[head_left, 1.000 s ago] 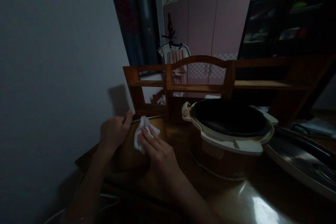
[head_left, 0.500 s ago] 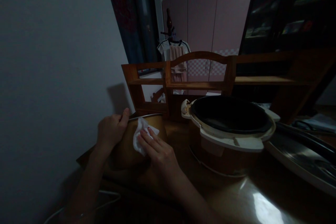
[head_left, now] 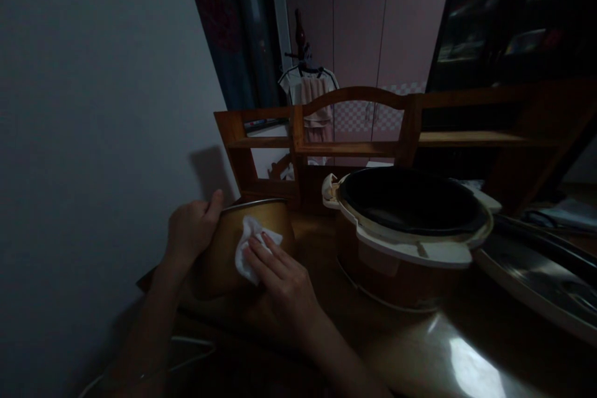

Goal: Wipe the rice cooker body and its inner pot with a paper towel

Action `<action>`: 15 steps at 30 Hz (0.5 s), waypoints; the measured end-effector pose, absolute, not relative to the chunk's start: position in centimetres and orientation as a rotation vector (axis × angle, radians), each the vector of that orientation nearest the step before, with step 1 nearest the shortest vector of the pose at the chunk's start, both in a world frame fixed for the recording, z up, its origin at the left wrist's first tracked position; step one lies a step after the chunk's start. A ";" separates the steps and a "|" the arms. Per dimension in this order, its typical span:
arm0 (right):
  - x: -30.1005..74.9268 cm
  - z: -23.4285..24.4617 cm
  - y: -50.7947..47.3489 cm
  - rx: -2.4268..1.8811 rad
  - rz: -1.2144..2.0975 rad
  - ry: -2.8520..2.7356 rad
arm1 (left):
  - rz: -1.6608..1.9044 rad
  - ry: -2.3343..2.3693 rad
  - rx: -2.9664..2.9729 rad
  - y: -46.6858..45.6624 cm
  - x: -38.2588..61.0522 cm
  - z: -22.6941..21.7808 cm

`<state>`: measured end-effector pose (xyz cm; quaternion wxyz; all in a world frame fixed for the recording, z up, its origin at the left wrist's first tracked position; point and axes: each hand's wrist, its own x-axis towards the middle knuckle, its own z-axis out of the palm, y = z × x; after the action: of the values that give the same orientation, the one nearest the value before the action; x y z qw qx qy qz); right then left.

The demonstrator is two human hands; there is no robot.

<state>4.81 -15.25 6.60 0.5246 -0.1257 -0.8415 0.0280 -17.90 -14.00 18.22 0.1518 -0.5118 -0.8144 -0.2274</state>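
A gold-brown inner pot (head_left: 280,227) stands on the dark wooden table (head_left: 420,354) near the wall. My left hand (head_left: 189,233) grips its left side, thumb up at the rim. My right hand (head_left: 280,273) presses a crumpled white tissue (head_left: 249,249) against the pot's outer wall, fingers laid over it. To the right stands an open rice cooker (head_left: 405,236) with a cream rim and a dark cavity.
The cooker's lid (head_left: 536,273) lies open to the right. A wooden desk shelf (head_left: 354,143) runs behind the pots. A grey wall (head_left: 93,106) closes the left side. A white cable (head_left: 186,348) hangs below the table edge. Clothes hang in the background.
The tissue and my right hand have slid slightly down the pot's side. My left hand shifted a little lower and left on the pot. The view tilted slightly.
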 end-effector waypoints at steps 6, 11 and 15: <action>5.2 5.5 -15.4 -0.300 0.121 -1.966 | -0.558 -2.295 -1.517 -13.3 -17.7 18.8; 5.6 3.9 -15.7 -0.330 0.199 -1.924 | -0.479 -2.281 -1.531 -12.7 -18.4 19.1; 5.5 1.8 -15.9 -0.455 0.335 -1.828 | -0.576 -2.335 -1.503 -12.6 -18.8 19.0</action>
<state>5.50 -15.91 1.77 0.5763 -0.1945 -0.7808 0.1430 -18.76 -12.59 19.02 0.1522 -0.5238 -0.8137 -0.2008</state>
